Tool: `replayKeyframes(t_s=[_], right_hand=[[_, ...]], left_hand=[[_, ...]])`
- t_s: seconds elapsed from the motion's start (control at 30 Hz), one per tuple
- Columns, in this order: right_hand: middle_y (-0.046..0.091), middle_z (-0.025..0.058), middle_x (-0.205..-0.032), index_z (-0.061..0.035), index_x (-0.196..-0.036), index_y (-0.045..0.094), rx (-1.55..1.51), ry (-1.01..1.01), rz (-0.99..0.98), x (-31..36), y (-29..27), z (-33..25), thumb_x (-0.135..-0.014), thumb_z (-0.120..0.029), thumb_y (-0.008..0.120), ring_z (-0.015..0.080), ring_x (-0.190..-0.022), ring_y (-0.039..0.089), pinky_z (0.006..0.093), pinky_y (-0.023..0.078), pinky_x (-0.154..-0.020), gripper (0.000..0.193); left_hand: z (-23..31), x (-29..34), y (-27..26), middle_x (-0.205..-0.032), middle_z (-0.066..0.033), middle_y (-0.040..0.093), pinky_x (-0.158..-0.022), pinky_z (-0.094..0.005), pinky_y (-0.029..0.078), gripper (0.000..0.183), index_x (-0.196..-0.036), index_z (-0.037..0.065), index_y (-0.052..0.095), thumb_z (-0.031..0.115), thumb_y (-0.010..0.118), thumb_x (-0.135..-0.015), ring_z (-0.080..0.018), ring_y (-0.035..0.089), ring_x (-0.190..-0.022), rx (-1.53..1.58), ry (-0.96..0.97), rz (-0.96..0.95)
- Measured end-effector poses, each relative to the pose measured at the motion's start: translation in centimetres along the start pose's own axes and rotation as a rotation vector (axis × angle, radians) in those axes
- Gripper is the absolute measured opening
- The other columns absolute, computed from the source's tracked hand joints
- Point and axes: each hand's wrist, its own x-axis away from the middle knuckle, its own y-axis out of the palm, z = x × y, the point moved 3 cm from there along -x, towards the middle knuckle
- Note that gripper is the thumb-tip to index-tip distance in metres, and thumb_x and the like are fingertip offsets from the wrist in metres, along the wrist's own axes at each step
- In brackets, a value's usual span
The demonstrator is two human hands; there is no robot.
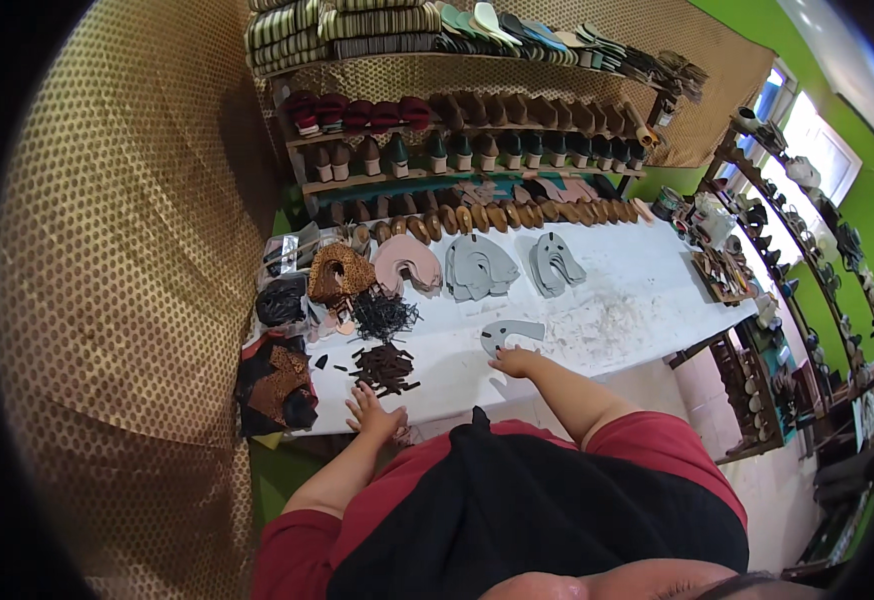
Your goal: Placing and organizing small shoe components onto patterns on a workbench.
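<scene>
My left hand [377, 416] rests at the table's near edge with its fingers spread, just below a heap of short dark brown strips [385, 368]. Nothing shows in it. On the white table, my right hand [517, 362] touches the lower edge of a single grey curved shoe-upper piece [529, 328], fingers stretched out and not wrapped round it. That piece lies flat with a small dark mark on it. Farther back lie two stacks of similar grey pieces [479, 268] and a stack of pink curved pieces [407, 265]. Thin black strips [385, 316] form a tangled pile behind the brown ones.
Leopard-patterned pieces [342, 272] and dark bags [282, 300] crowd the table's left end. A row of brown shoe lasts [497, 216] lines the back, below shelves of shoes [487, 152]. A tool tray [725, 274] stands at the right end, near a shoe rack [807, 215].
</scene>
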Motion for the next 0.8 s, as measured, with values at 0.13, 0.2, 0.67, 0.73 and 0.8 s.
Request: replayKeyframes(t_s=[0.13,0.2,0.67,0.73,0.8], right_hand=[[0.029,0.0070,-0.162,-0.0195,-0.148,0.042,0.139,0.027,-0.062,-0.8,-2.4,0.4,-0.093,-0.057,0.051,0.0317,-0.147,0.030,0.0740,0.019,-0.111,0.067],[0.029,-0.0001,-0.162,-0.0213,-0.151,0.039,0.246,0.010,0.131,-2.0,-2.4,1.8,-0.090,-0.040,0.060,0.0291,-0.151,0.020,0.0775,0.013,-0.110,0.067],[0.064,0.0072,-0.111,-0.0210,-0.101,0.073,0.270,-0.533,0.354,-7.0,-7.1,4.2,-0.074,-0.036,0.077,0.0327,-0.125,0.050,0.0757,0.020,-0.109,0.031],[0.065,0.0073,-0.109,-0.0198,-0.091,0.074,0.196,-0.560,0.366,-7.0,-8.7,6.3,-0.074,-0.038,0.076,0.0322,-0.122,0.052,0.0773,0.021,-0.107,0.025],[0.065,0.0064,-0.106,-0.0199,-0.094,0.075,0.001,-0.607,0.280,-6.8,-11.3,9.6,-0.073,-0.038,0.077,0.0328,-0.119,0.054,0.0785,0.022,-0.104,0.028]], left_hand=[[2.0,0.8,-1.0,-0.165,-0.0188,-0.009,-0.115,-0.0670,0.007,0.126,-0.159,0.022,-0.009,0.049,0.078,-0.073,-0.0483,-0.006,-0.150,-0.073,-0.018,0.138],[4.5,1.7,-2.0,-0.165,-0.0197,-0.009,-0.115,-0.0670,0.008,0.124,-0.159,0.022,-0.007,0.048,0.078,-0.074,-0.0487,-0.005,-0.150,-0.110,0.073,0.165],[17.0,0.7,5.9,-0.163,-0.0251,-0.003,-0.114,-0.0675,0.014,0.110,-0.159,0.017,0.016,0.041,0.080,-0.073,-0.0532,0.000,-0.148,-0.334,0.310,0.149],[18.7,-0.2,7.1,-0.163,-0.0256,-0.003,-0.115,-0.0671,0.013,0.111,-0.159,0.016,0.015,0.041,0.080,-0.073,-0.0530,-0.001,-0.148,-0.336,0.306,0.156],[20.5,-1.0,8.1,-0.163,-0.0260,-0.003,-0.115,-0.0667,0.011,0.112,-0.159,0.015,0.014,0.042,0.080,-0.073,-0.0527,-0.002,-0.148,-0.336,0.310,0.160]])
